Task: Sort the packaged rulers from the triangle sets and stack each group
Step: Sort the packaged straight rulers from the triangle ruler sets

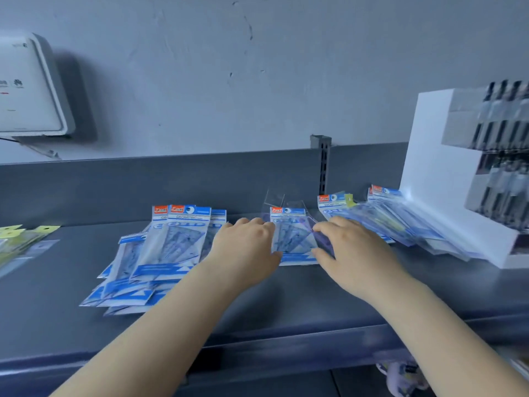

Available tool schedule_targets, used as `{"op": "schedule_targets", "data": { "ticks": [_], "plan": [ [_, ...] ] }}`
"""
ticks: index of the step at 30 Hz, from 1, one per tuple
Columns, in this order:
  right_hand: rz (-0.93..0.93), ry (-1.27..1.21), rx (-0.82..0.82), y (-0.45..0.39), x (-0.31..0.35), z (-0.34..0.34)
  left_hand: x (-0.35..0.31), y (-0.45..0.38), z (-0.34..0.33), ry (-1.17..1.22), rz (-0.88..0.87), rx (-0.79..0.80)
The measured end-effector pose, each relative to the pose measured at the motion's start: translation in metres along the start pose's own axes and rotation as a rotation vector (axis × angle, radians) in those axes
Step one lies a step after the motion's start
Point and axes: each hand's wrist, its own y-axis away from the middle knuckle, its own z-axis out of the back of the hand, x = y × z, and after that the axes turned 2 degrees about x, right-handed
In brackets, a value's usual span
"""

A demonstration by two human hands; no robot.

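2 hands [246, 247], 3 blue pkg piles [160, 253], 1 white display box [446, 179], 1 wall router [28, 87].

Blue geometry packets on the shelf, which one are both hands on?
The single packet in the middle, lying apart between the left pile and the right pile. The left hand and right hand hold its sides.
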Motion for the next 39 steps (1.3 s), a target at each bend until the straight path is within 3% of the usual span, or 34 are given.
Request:
{"op": "schedule_targets", "data": {
  "ticks": [7, 14, 19, 27, 34, 39],
  "plan": [
    [-0.015, 0.077, 0.265, -0.014, -0.02, -0.032, -0.017, -0.034, -0.033, 0.102, 0.096, 0.288],
    [-0.029, 0.01, 0.16, -0.012, -0.016, -0.029, -0.015, -0.034, -0.028, 0.174, 0.121, 0.166],
    [-0.038, 0.095, 0.192, -0.009, -0.006, -0.02, -0.02, -0.032, -0.024, 0.144, 0.117, 0.114],
    [0.073, 0.224, 0.296, -0.004, 0.009, -0.004, -0.03, -0.019, -0.014, 0.142, 0.082, 0.199],
    [-0.008, 0.158, 0.243, 0.012, 0.019, 0.008, -0.051, 0.004, 0.0, -0.006, 0.039, 0.244],
    [-0.191, -0.063, 0.007, 0.027, 0.005, 0.017, -0.051, 0.019, 0.004, 0.046, 0.145, 0.084]
  ]
}}
